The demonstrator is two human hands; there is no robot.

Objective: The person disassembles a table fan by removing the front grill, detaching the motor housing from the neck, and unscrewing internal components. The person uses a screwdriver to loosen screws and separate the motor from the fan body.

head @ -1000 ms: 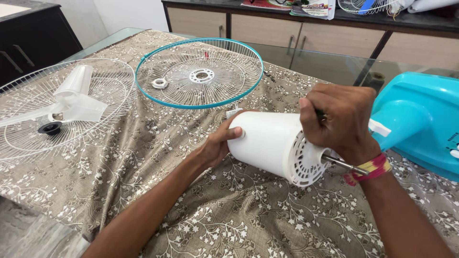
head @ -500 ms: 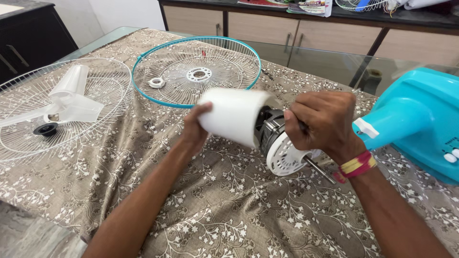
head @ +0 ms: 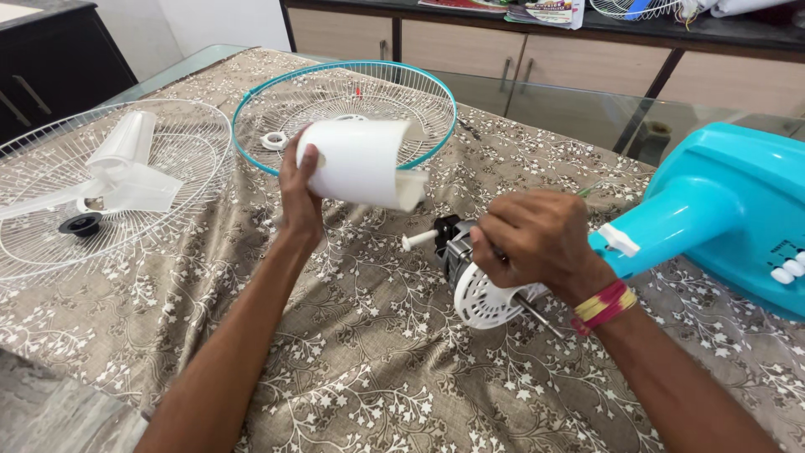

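Both hands are closed on fan parts in the head view. The left hand (head: 299, 197) grips the white motor cover (head: 356, 162), lifted clear above the desk (head: 377, 369) in front of the teal-rimmed fan guard (head: 251, 147); its long axis lies nearly level, open mouth facing right. The right hand (head: 537, 239) is wrapped around the bare fan motor (head: 470, 268), whose shaft points down-right and whose white knob points left; it stays joined to the teal fan body (head: 721, 210) at the right edge. Open cloth lies between cover and motor and all along the near side. On the left rests a white guard holding the white fan blade (head: 126, 172). Half a second earlier the cover still overlapped the motor; now they are well apart.
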